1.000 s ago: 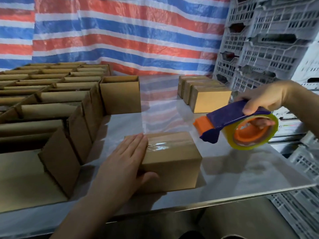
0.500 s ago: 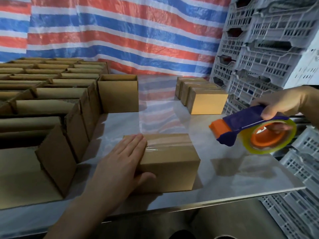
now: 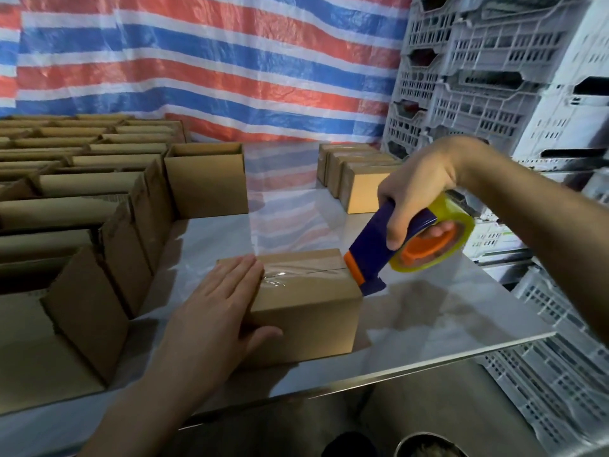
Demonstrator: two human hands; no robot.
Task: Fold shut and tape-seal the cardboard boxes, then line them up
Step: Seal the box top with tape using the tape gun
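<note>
A closed cardboard box point(image 3: 309, 301) lies near the table's front edge, with clear tape across part of its top seam. My left hand point(image 3: 219, 308) presses flat on the box's left end, fingers straight, thumb against the front face. My right hand point(image 3: 415, 196) grips a blue and orange tape dispenser point(image 3: 379, 252) loaded with a yellowish roll. The dispenser's orange nose touches the box's top right edge at the seam. Three sealed boxes point(image 3: 359, 183) stand in a row at the back right.
Several open cardboard boxes point(image 3: 99, 199) with raised flaps fill the table's left half. Grey plastic crates point(image 3: 487, 94) are stacked at the right, another crate point(image 3: 560, 374) below the table edge. A striped tarp point(image 3: 214, 61) hangs behind. The shiny tabletop point(image 3: 445, 311) ends close in front.
My right hand has brought the tape dispenser down and left, from the air right of the box onto its top right edge. My left hand has stayed on the box.
</note>
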